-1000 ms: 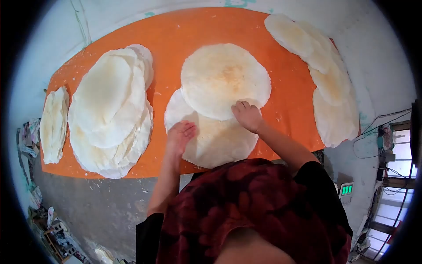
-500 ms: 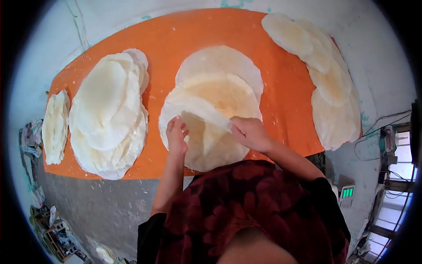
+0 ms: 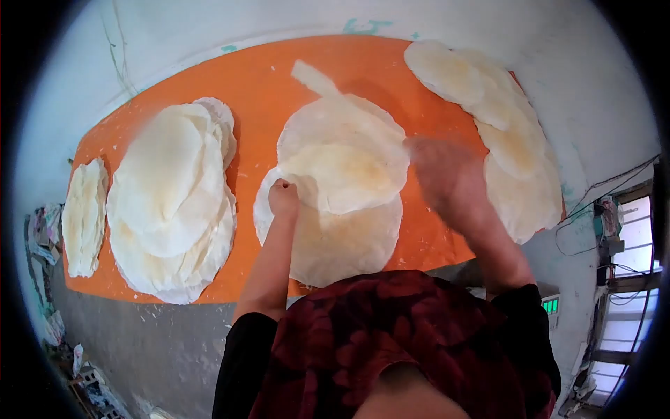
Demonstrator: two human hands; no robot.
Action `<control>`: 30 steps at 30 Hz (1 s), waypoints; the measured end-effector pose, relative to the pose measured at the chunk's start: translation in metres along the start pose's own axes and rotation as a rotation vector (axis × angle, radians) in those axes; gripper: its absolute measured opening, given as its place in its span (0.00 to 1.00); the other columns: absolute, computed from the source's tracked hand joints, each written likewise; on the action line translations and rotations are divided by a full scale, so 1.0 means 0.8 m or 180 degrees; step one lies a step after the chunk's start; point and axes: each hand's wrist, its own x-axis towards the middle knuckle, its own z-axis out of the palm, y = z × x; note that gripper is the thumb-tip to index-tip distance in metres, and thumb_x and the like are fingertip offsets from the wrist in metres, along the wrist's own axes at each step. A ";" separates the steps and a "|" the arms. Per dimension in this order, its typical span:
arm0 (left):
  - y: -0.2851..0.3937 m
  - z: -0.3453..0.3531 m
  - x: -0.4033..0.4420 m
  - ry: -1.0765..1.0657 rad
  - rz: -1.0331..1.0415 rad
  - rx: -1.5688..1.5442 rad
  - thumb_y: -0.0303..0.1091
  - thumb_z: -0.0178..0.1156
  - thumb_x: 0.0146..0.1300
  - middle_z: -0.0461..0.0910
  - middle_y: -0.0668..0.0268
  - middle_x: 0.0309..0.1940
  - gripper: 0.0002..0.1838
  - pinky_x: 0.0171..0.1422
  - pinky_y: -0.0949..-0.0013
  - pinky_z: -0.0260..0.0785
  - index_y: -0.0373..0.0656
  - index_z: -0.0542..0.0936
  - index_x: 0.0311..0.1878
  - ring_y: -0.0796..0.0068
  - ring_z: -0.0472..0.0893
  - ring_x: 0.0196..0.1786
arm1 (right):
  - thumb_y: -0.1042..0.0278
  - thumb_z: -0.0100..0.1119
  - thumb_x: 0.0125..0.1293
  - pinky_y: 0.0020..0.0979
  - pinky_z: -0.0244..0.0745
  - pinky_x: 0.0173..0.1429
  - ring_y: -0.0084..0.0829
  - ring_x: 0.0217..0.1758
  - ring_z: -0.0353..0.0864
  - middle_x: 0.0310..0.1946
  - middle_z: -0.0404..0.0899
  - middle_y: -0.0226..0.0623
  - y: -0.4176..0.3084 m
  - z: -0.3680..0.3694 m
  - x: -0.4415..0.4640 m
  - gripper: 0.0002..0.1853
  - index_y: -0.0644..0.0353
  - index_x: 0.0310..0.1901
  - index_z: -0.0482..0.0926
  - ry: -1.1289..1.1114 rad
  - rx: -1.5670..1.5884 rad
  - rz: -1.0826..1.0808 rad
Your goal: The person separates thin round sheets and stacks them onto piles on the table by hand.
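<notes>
Two pale, thin round sheets overlap in the middle of the orange table: an upper one (image 3: 300, 133) and a lower one (image 3: 349, 244). Over them a further thin sheet (image 3: 317, 79) is raised and blurred, seen partly edge-on as a strip running to my right hand (image 3: 443, 174). That hand is smeared by motion above the table, closed at the end of the strip. My left hand (image 3: 284, 198) is a closed fist over the left edge of the lower sheet; whatever its fingers hold is hidden.
A tall pile of sheets (image 3: 160, 188) lies on the left of the orange table (image 3: 258, 77), with a narrower folded stack (image 3: 85, 216) beyond it. Overlapping sheets (image 3: 516, 146) line the right edge. A pale wall (image 3: 279, 17) runs behind the table.
My right hand has moved up and right, swinging the sheet from flat to raised. My left hand's fingers have closed. The view has tilted so the table sits lower.
</notes>
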 end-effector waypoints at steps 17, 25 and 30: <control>0.079 0.003 -0.007 -0.1379 -0.0721 -0.2133 0.30 0.56 0.51 0.76 0.62 0.30 0.13 0.31 0.67 0.70 0.34 0.74 0.39 0.69 0.76 0.27 | 0.57 0.56 0.53 0.38 0.72 0.36 0.43 0.38 0.75 0.34 0.75 0.44 -0.061 0.171 -0.129 0.17 0.60 0.39 0.72 -0.1229 0.1570 0.0457; 0.246 -0.198 0.051 -0.0016 0.0465 -0.0178 0.41 0.58 0.50 0.76 0.62 0.28 0.19 0.33 0.69 0.67 0.31 0.76 0.37 0.74 0.74 0.31 | 0.62 0.54 0.55 0.37 0.72 0.37 0.42 0.35 0.76 0.35 0.76 0.45 -0.043 0.154 -0.135 0.16 0.61 0.43 0.71 -0.1096 0.1583 0.0904; 0.147 -0.383 0.079 0.1044 0.1426 -0.1741 0.40 0.54 0.55 0.73 0.68 0.32 0.13 0.37 0.70 0.66 0.41 0.75 0.36 0.76 0.72 0.33 | 0.62 0.51 0.57 0.38 0.71 0.37 0.44 0.36 0.76 0.35 0.76 0.46 -0.048 0.156 -0.120 0.15 0.62 0.43 0.71 -0.1290 0.1553 0.0716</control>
